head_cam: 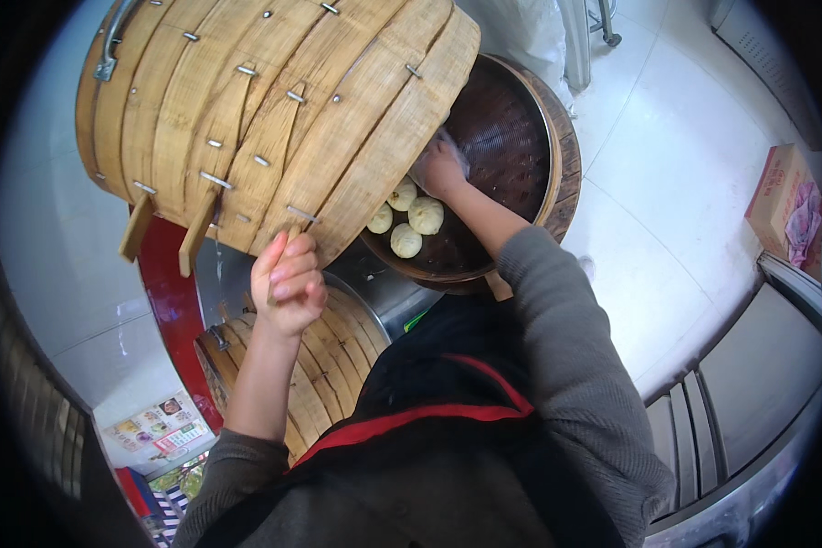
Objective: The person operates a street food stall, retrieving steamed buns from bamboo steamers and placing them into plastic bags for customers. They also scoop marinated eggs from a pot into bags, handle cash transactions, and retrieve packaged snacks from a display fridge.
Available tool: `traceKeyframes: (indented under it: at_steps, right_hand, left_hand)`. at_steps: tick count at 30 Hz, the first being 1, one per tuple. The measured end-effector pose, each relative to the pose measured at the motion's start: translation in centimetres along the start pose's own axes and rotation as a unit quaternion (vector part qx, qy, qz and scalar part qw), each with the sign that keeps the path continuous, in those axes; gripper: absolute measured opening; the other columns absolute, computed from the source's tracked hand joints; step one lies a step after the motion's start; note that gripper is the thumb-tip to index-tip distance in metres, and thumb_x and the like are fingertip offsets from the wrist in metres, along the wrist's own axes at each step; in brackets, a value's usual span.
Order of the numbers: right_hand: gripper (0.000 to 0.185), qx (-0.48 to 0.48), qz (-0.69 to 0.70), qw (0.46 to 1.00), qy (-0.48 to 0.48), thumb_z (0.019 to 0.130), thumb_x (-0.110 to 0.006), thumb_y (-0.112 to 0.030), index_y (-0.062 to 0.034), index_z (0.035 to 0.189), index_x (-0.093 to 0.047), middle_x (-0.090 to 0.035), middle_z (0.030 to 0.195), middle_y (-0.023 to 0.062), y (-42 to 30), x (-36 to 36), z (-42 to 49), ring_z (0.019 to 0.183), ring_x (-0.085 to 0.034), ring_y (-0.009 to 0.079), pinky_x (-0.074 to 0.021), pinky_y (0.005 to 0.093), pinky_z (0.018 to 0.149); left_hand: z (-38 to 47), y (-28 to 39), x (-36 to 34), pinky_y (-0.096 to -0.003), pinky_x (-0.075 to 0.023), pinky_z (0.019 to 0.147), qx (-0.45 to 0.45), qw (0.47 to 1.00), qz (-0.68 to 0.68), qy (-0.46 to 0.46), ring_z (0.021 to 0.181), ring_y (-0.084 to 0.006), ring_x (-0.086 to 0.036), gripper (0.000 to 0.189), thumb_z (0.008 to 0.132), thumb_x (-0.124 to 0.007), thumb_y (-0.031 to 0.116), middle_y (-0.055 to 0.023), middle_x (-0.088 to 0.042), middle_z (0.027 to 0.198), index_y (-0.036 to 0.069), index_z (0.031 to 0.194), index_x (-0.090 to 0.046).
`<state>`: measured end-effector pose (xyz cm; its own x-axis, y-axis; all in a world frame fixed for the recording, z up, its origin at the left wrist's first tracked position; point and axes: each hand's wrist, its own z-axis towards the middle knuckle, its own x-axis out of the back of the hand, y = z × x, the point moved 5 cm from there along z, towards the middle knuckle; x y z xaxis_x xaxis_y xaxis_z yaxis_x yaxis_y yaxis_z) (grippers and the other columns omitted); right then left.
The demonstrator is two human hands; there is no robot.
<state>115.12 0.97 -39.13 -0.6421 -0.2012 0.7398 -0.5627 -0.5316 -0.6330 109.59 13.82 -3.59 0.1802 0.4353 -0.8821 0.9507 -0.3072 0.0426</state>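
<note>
My left hand [292,286] is closed around a wooden peg handle on a stack of bamboo steamer tiers [246,109]. The stack is tilted and covers the left part of an open steamer basket [500,164]. My right hand [442,168], in thin clear plastic, reaches into that basket beneath the stack's edge. Its fingertips are hidden, so I cannot tell whether it holds anything. Several pale, pleated buns [425,216] sit on the dark basket floor just below my right hand. Two more peg handles [197,236] stick out from the stack's lower side.
Another bamboo steamer [329,356] stands below my left hand, beside a metal surface [401,301]. A red panel [171,294] runs along the left. On the right, a cardboard box [774,198] with a pink cloth [803,222] stands above a metal unit [760,383].
</note>
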Motion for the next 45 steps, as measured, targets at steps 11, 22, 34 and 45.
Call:
traceKeyframes:
  at_steps: [11, 22, 34, 45]
  right_hand:
    - [0.035, -0.042, 0.3, 0.953, 0.017, 0.078, -0.055, -0.027, -0.0067, 0.106, -0.058, -0.056, 0.107, 0.0153, 2.8, -1.5, 11.1, 0.1, -0.053, 0.0317, -0.0439, 0.0427, 0.081]
    - [0.034, 0.039, 0.251, 0.966, -0.045, 0.079, -0.054, -0.029, -0.0062, 0.104, -0.06, -0.057, 0.106, 0.0156, -4.6, -1.1, 10.1, 0.097, -0.057, 0.0294, -0.0476, 0.0401, 0.078]
    - [0.034, 0.075, 0.204, 0.97, -0.106, 0.08, -0.053, -0.027, -0.0066, 0.107, -0.058, -0.059, 0.106, 0.0138, -5.3, -0.9, 9.3, 0.095, -0.059, 0.0288, -0.0479, 0.0374, 0.079]
    - [0.035, 0.024, 0.321, 0.946, -0.019, 0.08, -0.053, -0.026, -0.0069, 0.109, -0.057, -0.061, 0.105, 0.0122, 3.1, 4.1, 8.3, 0.093, -0.06, 0.0283, -0.0481, 0.0348, 0.081]
  left_hand:
    - [0.1, 0.2, -0.1, -0.0399, -0.0488, 0.076, -0.022, 0.999, 0.035, 0.021, 0.047, -0.0134, -0.053, 0.027, 0.095, -0.033, 0.029, 0.0002, -0.05, 0.058, 0.007, 0.085, -0.044]
    - [-0.1, 0.6, -0.2, -0.0417, -0.0495, 0.075, -0.035, 0.999, 0.029, 0.007, 0.048, -0.0155, -0.056, 0.027, 0.095, -0.031, 0.028, -0.0031, -0.054, 0.059, 0.005, 0.085, -0.043]
    - [-0.2, 0.9, -0.3, -0.0446, -0.0494, 0.077, -0.03, 0.999, 0.033, -0.001, 0.05, -0.0187, -0.056, 0.029, 0.095, -0.029, 0.028, -0.0054, -0.053, 0.061, 0.004, 0.085, -0.042]
    - [-0.1, 0.8, -0.3, -0.0438, -0.0491, 0.076, -0.022, 0.999, 0.028, 0.002, 0.05, -0.0175, -0.056, 0.028, 0.095, -0.029, 0.028, -0.005, -0.053, 0.061, 0.005, 0.087, -0.042]
